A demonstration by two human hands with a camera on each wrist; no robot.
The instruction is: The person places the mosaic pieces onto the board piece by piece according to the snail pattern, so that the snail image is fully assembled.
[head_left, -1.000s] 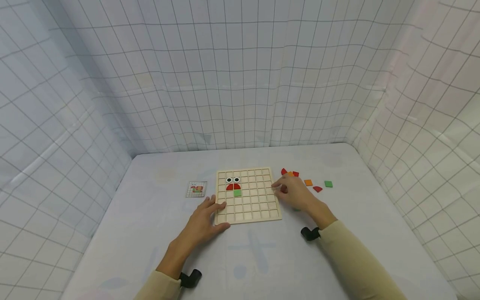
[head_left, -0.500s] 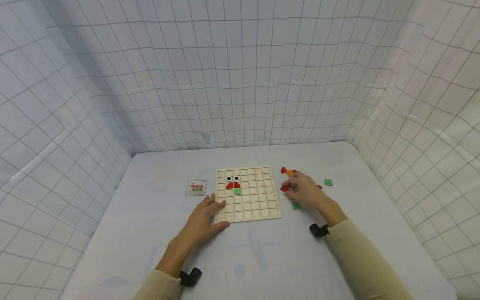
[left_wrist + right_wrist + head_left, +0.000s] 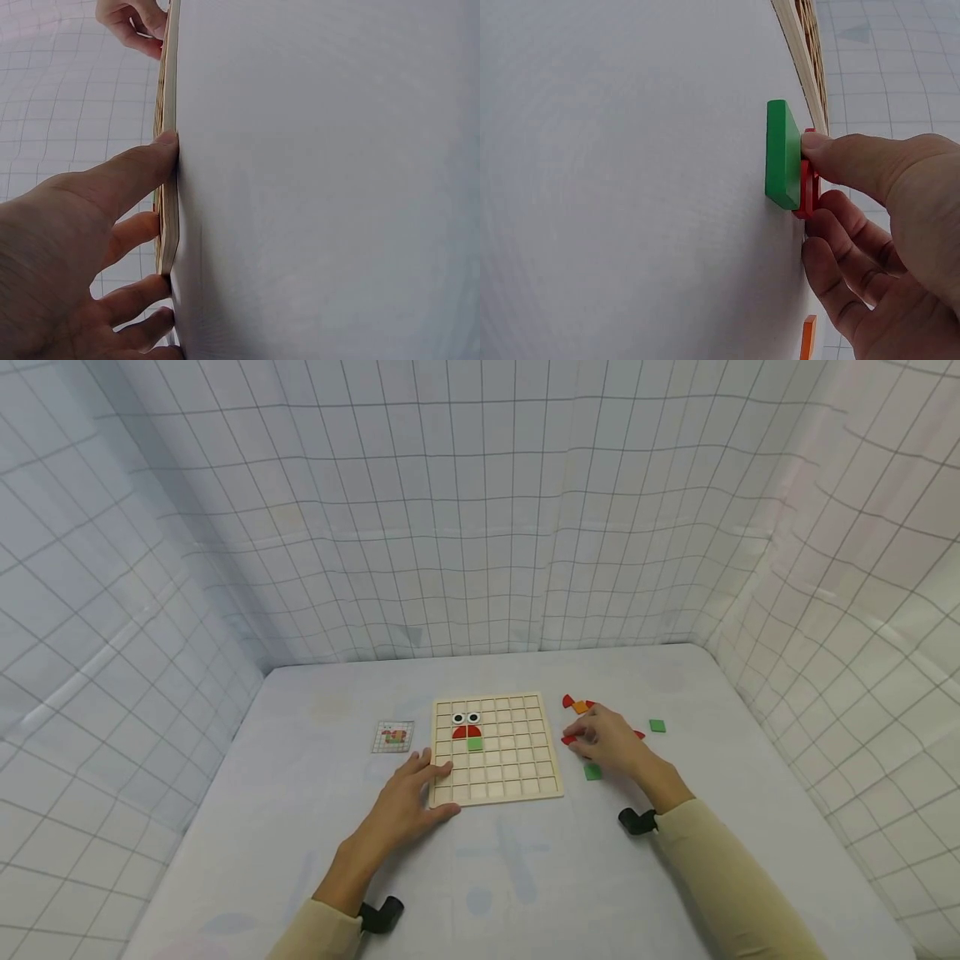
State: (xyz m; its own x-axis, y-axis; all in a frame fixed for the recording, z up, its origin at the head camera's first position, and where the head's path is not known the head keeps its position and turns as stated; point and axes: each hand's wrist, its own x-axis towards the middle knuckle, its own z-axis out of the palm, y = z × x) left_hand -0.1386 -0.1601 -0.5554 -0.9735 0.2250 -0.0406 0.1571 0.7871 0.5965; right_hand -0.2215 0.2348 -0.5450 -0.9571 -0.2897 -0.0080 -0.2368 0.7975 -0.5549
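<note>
My left hand (image 3: 408,797) rests at the near left corner of a wooden grid board (image 3: 517,768). Its thumb touches the front edge, and the index finger lies over the board's surface. Beyond the board's right edge, my right hand (image 3: 607,742) pinches a red quarter-circle tile (image 3: 569,739) low over the table; the fingers partly cover it. In the right wrist view, the thumb touches red tiles (image 3: 807,187) behind a green square tile (image 3: 782,154). Set in the board are two eye tiles (image 3: 466,718), two red quarter-circles (image 3: 467,732) and a green square (image 3: 475,744).
A small picture card (image 3: 392,737) lies left of the board. Around the right hand are an orange tile (image 3: 580,707), a red tile (image 3: 567,701) and two green squares, one farther right (image 3: 657,726). Grid-patterned curtains (image 3: 480,527) enclose the table.
My right hand has drawn back to the right from the board's edge, uncovering a green square below it, and has stayed nearly still since. The left hand has kept its place.
</note>
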